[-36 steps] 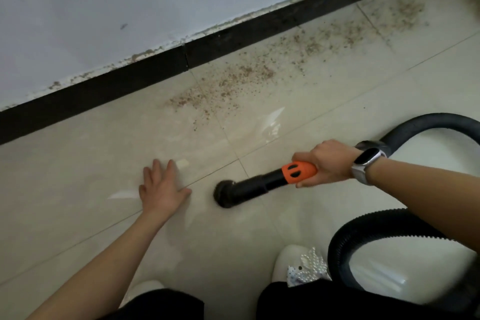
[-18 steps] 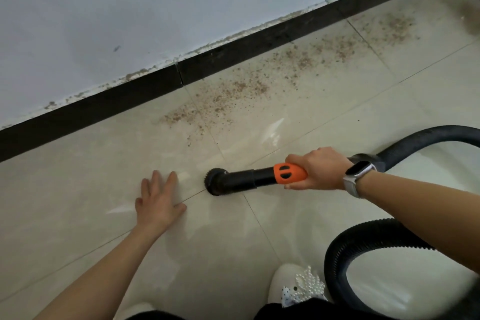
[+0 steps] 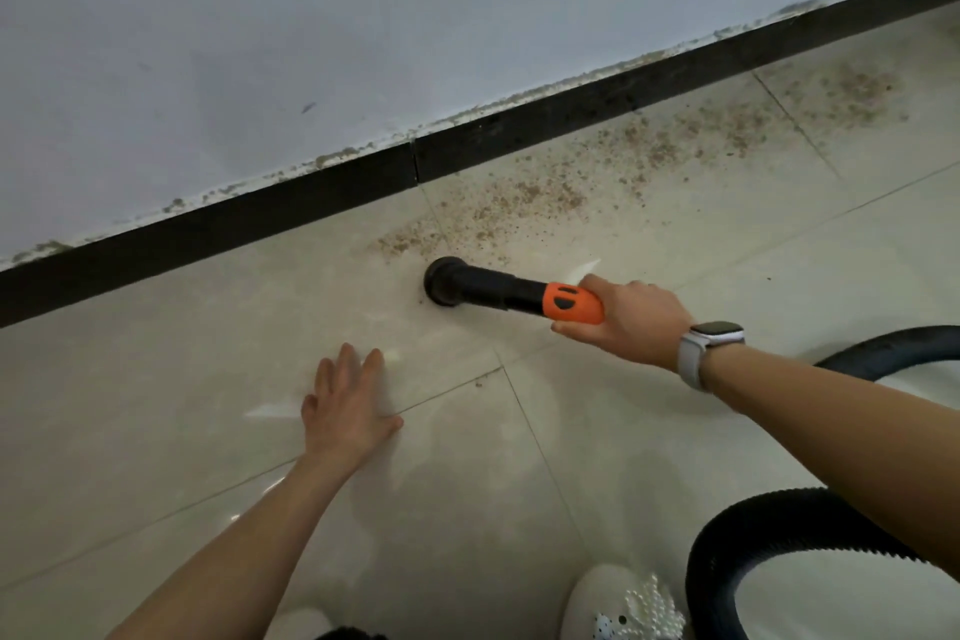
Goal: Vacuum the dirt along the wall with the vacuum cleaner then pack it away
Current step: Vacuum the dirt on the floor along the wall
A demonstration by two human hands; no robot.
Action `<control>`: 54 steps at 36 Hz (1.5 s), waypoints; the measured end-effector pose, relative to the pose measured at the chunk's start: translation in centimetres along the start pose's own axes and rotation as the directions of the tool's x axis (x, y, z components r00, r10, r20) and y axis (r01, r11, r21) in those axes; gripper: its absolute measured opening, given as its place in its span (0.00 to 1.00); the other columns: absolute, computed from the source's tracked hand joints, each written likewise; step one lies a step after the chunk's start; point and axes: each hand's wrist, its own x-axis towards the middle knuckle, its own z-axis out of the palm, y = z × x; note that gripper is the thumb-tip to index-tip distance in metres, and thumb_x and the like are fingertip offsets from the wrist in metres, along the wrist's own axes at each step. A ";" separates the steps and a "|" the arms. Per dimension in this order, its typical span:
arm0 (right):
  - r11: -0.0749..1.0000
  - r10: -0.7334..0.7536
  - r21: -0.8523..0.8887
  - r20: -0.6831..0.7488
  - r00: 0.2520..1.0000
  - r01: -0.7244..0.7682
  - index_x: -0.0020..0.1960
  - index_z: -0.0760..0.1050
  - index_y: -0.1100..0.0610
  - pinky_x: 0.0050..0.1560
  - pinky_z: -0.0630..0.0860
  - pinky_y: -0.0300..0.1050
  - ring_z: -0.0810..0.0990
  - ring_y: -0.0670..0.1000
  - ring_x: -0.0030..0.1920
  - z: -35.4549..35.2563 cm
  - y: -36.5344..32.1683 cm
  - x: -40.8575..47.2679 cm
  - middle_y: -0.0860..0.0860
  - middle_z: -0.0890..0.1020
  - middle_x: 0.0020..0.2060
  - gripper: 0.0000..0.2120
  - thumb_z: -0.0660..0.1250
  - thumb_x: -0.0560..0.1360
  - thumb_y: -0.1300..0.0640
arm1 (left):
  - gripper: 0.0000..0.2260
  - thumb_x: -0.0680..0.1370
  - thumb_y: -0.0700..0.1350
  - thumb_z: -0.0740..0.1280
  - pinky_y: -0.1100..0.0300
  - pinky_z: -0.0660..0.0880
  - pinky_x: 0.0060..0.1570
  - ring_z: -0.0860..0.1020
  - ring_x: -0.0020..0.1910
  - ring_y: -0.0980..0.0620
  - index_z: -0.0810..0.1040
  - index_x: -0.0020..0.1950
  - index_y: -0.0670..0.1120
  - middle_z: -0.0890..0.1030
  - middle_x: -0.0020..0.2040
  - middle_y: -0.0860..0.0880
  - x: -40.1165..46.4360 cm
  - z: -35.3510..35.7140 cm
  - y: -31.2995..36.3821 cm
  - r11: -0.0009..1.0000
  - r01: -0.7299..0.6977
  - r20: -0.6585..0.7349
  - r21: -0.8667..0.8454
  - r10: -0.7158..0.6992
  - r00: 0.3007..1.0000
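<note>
From the head view we see the right hand with its fingers curled round the orange grip of the vacuum nozzle. The black round nozzle head sits on the floor at the near edge of the dirt — the brown grains spread from it toward 1 o'clock, along the black skirting under the white wall. The left hand lies flat on the tile at 7 o'clock from the nozzle, fingers straight and spread, holding nothing, well apart from the tool. Nothing lies between nozzle and dirt. A smartwatch sits on the right wrist. The black ribbed hose loops at 4 o'clock from the nozzle, behind and under the right forearm, with another stretch running off the right edge. At the bottom edge, a white shoe with pearl-like beads — just beside the hose loop. The rest of the vacuum cleaner is out of view.
</note>
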 end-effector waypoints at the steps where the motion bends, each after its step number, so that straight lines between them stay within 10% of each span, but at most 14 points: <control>1: 0.999 -0.034 0.011 0.024 0.999 0.034 0.58 0.69 0.49 0.35 0.68 0.43 0.74 0.52 0.36 0.2 -1.1 0.0 0.49 0.76 0.39 0.24 0.61 0.73 0.32 | 0.38 0.74 0.55 0.70 0.44 0.59 0.70 0.45 0.77 0.43 0.51 0.77 0.55 0.43 0.78 0.48 0.0 0.0 -0.2 1.000 0.001 -0.002 0.002 -0.001 1.000; 17: 0.987 -0.137 -0.042 0.303 0.943 0.157 0.57 0.70 0.44 0.42 0.72 0.42 0.76 0.49 0.38 0.1 3.2 -5.0 0.45 0.78 0.38 0.22 0.64 0.70 0.31 | 0.40 0.72 0.53 0.73 0.44 0.59 0.69 0.46 0.76 0.42 0.53 0.76 0.52 0.45 0.78 0.48 -0.1 -0.2 -1.1 0.994 0.091 -0.029 -0.062 -0.093 0.995; 29: 0.997 0.051 -0.076 0.237 0.970 -0.033 0.53 0.69 0.43 0.40 0.68 0.44 0.76 0.50 0.39 -0.9 8.8 -6.7 0.47 0.78 0.37 0.19 0.64 0.70 0.33 | 0.40 0.71 0.52 0.74 0.43 0.61 0.68 0.48 0.76 0.42 0.53 0.76 0.51 0.46 0.78 0.48 0.2 -0.1 -0.8 0.993 0.115 -0.016 -0.028 -0.115 0.993; 37: 0.976 -0.171 -0.069 0.338 0.925 0.206 0.57 0.70 0.46 0.41 0.70 0.43 0.75 0.50 0.39 1.1 2.5 -4.8 0.45 0.76 0.38 0.22 0.63 0.72 0.31 | 0.38 0.71 0.51 0.74 0.43 0.62 0.67 0.49 0.76 0.41 0.56 0.74 0.47 0.48 0.77 0.46 0.4 0.0 0.2 0.989 0.132 -0.022 -0.063 -0.133 0.991; 48: 0.987 0.160 -0.029 0.212 0.964 -0.157 0.51 0.71 0.46 0.39 0.70 0.45 0.78 0.51 0.38 -0.5 13.3 -7.8 0.47 0.79 0.37 0.19 0.66 0.70 0.33 | 0.34 0.75 0.53 0.68 0.44 0.64 0.65 0.50 0.74 0.42 0.55 0.75 0.50 0.50 0.76 0.46 0.2 0.6 3.8 0.995 -0.098 -0.020 -0.016 0.098 0.995; 54: 0.994 0.108 -0.021 0.195 0.975 -0.106 0.51 0.70 0.47 0.42 0.73 0.46 0.78 0.53 0.40 -0.3 10.4 -5.5 0.49 0.78 0.37 0.21 0.64 0.70 0.31 | 0.31 0.76 0.54 0.66 0.45 0.64 0.66 0.51 0.74 0.41 0.57 0.74 0.50 0.51 0.76 0.45 0.4 0.3 5.7 0.992 -0.126 0.042 -0.011 0.126 0.991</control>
